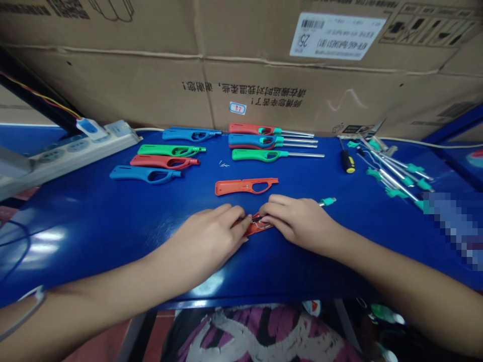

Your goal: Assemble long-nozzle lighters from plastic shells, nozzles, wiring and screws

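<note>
My left hand (217,231) is closed on the handle end of a red lighter casing half (260,226), which lies open-side up on the blue table. At its other end my right hand (298,218) pinches at the parts inside, where a black piece and a thin pale wire show. What exactly its fingertips grip is hidden. Beyond the right hand a green-tipped metal piece (328,201) sticks out. Just behind my hands lies the matching red casing half (245,186), with a small part inside near its trigger opening.
Casings (147,174) in blue, red and green lie at left, near a power strip (71,156). Long-nosed lighters (277,155) and small screws (224,164) are at the back. To the right are a screwdriver (346,160) and metal tubes (396,181). Behind stands a cardboard box (151,85).
</note>
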A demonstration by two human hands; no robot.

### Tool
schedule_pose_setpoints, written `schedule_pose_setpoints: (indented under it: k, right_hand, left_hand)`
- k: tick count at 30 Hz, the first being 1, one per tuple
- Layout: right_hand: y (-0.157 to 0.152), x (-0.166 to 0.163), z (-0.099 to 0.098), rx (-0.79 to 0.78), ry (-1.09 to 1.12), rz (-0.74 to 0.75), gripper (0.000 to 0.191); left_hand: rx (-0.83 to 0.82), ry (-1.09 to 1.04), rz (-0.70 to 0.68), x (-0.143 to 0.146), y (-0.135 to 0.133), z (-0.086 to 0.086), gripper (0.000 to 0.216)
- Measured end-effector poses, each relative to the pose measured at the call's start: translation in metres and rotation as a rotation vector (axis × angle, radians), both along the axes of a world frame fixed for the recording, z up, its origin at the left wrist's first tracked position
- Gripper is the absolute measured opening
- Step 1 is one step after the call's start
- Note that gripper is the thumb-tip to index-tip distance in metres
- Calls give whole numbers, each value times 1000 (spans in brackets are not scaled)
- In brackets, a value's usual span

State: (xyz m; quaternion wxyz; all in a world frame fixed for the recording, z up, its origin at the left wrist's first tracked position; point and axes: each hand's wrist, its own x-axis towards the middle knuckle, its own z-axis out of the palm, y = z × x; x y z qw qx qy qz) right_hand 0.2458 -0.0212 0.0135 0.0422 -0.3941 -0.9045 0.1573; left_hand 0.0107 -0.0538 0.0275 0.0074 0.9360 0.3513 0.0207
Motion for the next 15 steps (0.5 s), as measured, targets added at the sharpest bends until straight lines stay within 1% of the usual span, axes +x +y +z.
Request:
schedule_pose_setpoints:
  k: [2,6,9,11,13,15]
  right_hand:
    - [0,0,1,3,11,-1,22]
    - [-1,-1,0,1,76,-17,19]
    - [-1,0,-2,4,111,-28,18]
    - [0,1,-4,41,126,-18,18]
    - [2,3,-6,119,108,27,19]
    - [4,4,-7,208,65,85,21]
  left_hand:
    - [20,25,-8,1,-2,-1,28]
    - [125,138,-43,5,-9,-3,25]
    - [176,149,-65,8,-13,-5,26]
    - [149,135,-37,7,-11,-5,30]
    - [80,95,2,6,-8,-4,33]
    - [33,47,12,4,-5,-3,37]
